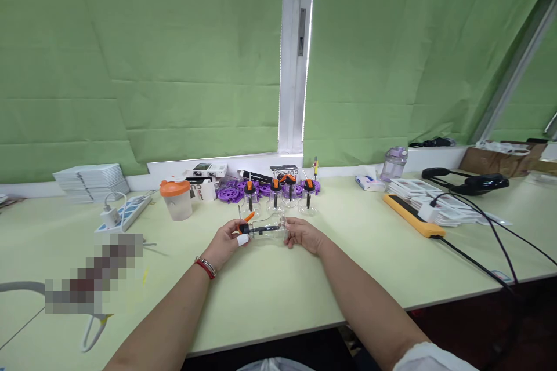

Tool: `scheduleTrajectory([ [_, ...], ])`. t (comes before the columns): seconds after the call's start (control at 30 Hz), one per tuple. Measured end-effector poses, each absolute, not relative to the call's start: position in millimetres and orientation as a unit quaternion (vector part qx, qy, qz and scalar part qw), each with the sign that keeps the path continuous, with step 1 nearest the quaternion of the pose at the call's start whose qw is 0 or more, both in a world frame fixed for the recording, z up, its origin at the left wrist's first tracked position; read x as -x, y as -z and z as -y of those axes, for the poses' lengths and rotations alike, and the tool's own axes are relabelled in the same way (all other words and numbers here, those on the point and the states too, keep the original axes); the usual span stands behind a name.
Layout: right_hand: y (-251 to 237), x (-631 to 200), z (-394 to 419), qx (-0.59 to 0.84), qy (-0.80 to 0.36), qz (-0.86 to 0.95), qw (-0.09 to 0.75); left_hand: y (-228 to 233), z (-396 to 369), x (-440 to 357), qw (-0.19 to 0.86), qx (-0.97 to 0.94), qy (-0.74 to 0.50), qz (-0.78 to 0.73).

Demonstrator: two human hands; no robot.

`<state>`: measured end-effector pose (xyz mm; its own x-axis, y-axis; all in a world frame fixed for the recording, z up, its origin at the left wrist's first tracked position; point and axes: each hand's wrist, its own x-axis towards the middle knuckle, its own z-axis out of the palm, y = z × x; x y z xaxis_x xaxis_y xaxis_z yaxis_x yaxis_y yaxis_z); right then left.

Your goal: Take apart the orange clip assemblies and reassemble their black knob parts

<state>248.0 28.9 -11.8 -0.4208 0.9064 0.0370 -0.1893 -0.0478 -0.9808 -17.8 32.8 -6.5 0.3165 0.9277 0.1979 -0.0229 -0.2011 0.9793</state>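
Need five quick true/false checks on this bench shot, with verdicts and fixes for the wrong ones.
1. The left hand and right hand hold one clear bottle on its side. True.
2. The bottle's black-and-orange top is at the right hand. False: it is at the left hand.
3. Four similar bottles stand upright beyond it. True.
4. The orange-lidded cup stands right of those four. False: it stands left of them.
5. A yellow-cased power strip lies right of the right hand. True.

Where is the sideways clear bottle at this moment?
Below the head view's centre, the bottle is held between the left hand and right hand, in front of four upright bottles.
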Motion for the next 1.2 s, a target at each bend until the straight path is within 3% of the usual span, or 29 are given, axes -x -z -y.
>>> scheduleTrajectory([
  [0.4, 14.8, -241.9, -33.7, 0.401, -0.607, 0.537, 0.426, 1.9, -30.0, 15.7, 0.52, -0.618, -0.465, -0.363],
  [0.67, 12.5, -246.1, -28.7, 0.343, -0.632, 0.545, 0.431, 3.5, -30.6, 16.4, 0.514, -0.62, -0.465, -0.367],
  [0.97, 13.3, -241.0, -32.1, 0.404, -0.605, 0.537, 0.428, -0.7, -28.1, 15.2, 0.513, -0.628, -0.455, -0.367],
  [1.2, 10.5, -243.9, -28.6, 0.371, -0.62, 0.544, 0.426, 1.4, -29.0, 16.0, 0.514, -0.628, -0.455, -0.368],
])
